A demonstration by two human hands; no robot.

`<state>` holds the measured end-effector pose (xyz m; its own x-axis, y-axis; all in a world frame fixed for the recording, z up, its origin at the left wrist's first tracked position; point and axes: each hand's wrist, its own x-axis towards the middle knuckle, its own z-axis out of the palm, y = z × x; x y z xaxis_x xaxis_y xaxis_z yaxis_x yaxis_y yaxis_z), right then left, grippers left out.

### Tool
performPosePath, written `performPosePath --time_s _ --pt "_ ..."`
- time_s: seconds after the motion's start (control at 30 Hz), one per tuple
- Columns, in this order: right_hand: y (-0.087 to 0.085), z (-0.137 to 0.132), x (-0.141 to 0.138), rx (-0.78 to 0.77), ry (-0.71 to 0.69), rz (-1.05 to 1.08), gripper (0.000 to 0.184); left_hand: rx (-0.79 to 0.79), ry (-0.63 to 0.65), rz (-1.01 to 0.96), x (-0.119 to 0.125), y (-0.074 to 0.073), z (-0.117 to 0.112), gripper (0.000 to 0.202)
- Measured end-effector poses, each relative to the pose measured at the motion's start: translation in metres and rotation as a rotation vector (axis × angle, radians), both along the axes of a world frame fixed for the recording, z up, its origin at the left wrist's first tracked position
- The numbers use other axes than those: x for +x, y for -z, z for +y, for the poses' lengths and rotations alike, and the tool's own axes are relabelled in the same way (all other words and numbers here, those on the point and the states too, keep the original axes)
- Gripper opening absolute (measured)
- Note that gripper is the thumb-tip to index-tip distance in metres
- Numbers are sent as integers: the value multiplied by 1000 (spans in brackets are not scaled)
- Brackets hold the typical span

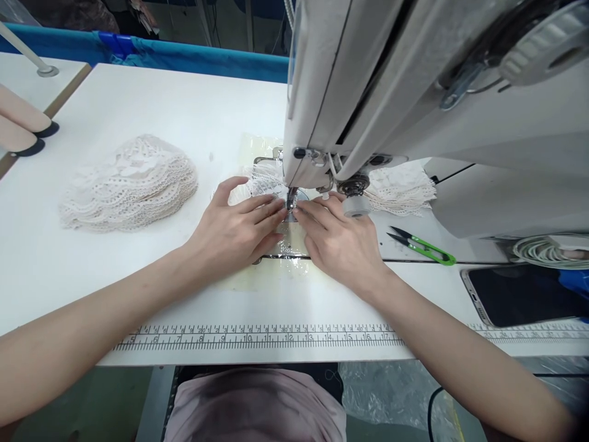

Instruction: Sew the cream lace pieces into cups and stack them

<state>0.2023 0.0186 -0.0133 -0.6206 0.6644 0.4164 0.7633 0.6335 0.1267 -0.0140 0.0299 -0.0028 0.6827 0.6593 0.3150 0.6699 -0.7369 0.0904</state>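
A sewing machine head point(317, 116) stands over the work, its presser foot point(291, 197) down between my hands. My left hand point(239, 224) lies palm down at the left of the foot, fingers spread and fingertips resting on a piece of white eyelet lace point(264, 178). From the right, my right hand point(343, 239) reaches flat to the foot, its fingertips beside it and its thumb apart. Whatever fabric lies beneath the right fingers is hidden. Clear film point(289, 242) covers the machine bed below the foot.
A pile of cream lace pieces point(133, 184) lies at the left; more lace point(402, 190) is behind my right hand. Green thread snips point(426, 248), a phone point(524, 294) and a coiled cord point(550, 250) lie at right. A printed ruler point(267, 336) runs along the front edge.
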Motion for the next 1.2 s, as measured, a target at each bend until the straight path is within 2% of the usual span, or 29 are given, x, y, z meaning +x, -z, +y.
performPosePath --time_s 0.33,0.9,1.0,1.13,1.2 --pt "2 0 1 5 16 -12 36 1 -7 -18 0 -2 -2 28" --pt "2 -1 1 69 -11 29 31 142 27 10 -2 3 0 31" --pt "-1 -6 -3 25 -77 89 28 137 -2 1 -5 4 4 31" --pt "-5 -9 -11 -165 -204 98 30 136 -44 48 -13 4 10 34" --pt "-7 -8 -11 -165 -242 92 34 186 -46 86 -16 1 10 33"
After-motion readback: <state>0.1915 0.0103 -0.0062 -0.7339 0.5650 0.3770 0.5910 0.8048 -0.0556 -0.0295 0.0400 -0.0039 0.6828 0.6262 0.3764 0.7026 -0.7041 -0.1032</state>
